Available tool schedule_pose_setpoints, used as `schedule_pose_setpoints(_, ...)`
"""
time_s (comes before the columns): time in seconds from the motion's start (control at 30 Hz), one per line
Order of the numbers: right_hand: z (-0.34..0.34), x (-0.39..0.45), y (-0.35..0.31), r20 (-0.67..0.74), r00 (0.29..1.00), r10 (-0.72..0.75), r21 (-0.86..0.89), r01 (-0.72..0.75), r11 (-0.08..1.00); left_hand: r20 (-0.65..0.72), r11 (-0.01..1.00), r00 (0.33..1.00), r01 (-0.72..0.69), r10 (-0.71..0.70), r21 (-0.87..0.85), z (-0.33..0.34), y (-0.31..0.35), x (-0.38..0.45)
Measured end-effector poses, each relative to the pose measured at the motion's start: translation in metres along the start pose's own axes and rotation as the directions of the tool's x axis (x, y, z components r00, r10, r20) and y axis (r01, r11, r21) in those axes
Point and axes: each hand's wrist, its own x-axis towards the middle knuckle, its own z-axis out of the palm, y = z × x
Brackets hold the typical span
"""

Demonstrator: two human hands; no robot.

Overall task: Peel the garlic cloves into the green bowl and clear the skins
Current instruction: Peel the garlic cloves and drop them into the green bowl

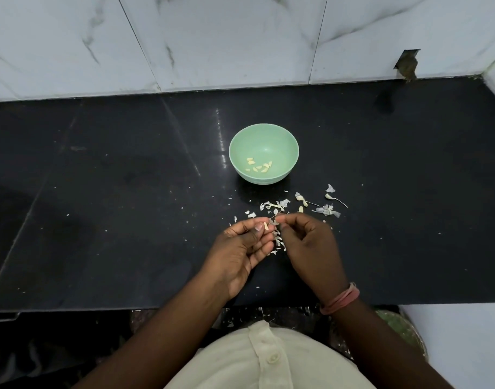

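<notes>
On the black counter [128, 192], near its middle, stands the green bowl [263, 134]; no brand, label or writing is legible on it or elsewhere. Its contents: several peeled garlic cloves [259, 166], pale yellow, lying on the near side of the bowl floor. Nearer than the bowl and slightly to its right, loose garlic skins [280, 204] are scattered on the counter, together with a few unpeeled cloves [329, 196] and thin stems.

Both hands are held nearer than the skins, close together. The left hand [240, 254], palm turned up, pinches a small garlic clove [266, 226] between thumb and fingertips. The right hand [308, 245], fingers curled, pinches a strip of skin [274, 217] at the clove's tip. More skin fragments lie between and below the two hands. A pink band [342, 300] encircles the right wrist. White marbled tiles [212, 37] form the wall behind the counter.
</notes>
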Motion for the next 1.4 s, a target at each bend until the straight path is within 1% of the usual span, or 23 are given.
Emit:
schedule_pose_setpoints(0.07,0.0,-0.001,-0.003,-0.017,0.999,-0.027,0.026,0.027,0.999,-0.003,0.999,1.0,0.007,-0.007,-0.035,0.0,-0.001,0.0)
schedule_pose_setpoints(0.17,0.0,-0.003,-0.007,0.011,0.999,-0.034,0.037,0.034,0.999,0.002,0.996,1.0,0.023,-0.023,-0.081,0.002,-0.002,0.0)
schedule_pose_setpoints(0.27,0.002,-0.005,-0.005,0.048,0.997,-0.059,0.023,0.058,0.998,0.002,0.998,1.0,0.024,-0.024,-0.053,0.001,-0.004,0.0)
schedule_pose_setpoints(0.37,0.003,-0.007,-0.004,0.048,0.996,-0.081,0.026,0.08,0.996,-0.02,1.0,1.0,0.011,-0.011,-0.03,-0.001,-0.006,-0.001)
schedule_pose_setpoints(0.53,0.004,-0.01,-0.003,0.084,0.995,-0.045,0.09,0.037,0.995,-0.028,1.0,0.999,0.02,-0.02,-0.007,0.0,-0.005,-0.003)
schedule_pose_setpoints(0.73,0.004,-0.01,-0.004,0.094,0.995,0.029,0.182,-0.046,0.982,-0.035,0.999,0.998,0.043,-0.044,-0.027,0.001,-0.002,-0.004)
schedule_pose_setpoints(0.87,0.002,-0.009,-0.008,0.075,0.994,0.078,0.286,-0.096,0.953,-0.01,0.996,0.999,-0.037,0.036,-0.082,0.001,-0.005,-0.005)
schedule_pose_setpoints(0.93,0.001,-0.009,-0.01,0.072,0.994,0.083,0.295,-0.101,0.95,0.004,0.994,0.996,-0.085,0.086,-0.064,0.0,-0.006,-0.006)
schedule_pose_setpoints(1.1,0.001,-0.009,-0.012,0.094,0.994,0.056,0.237,-0.077,0.968,-0.021,0.986,0.986,-0.165,0.166,0.011,0.001,-0.006,-0.008)
schedule_pose_setpoints(1.4,-0.001,-0.009,-0.015,0.098,0.993,0.064,0.179,-0.081,0.981,-0.003,0.979,0.979,-0.203,0.203,0.025,0.003,-0.009,-0.008)
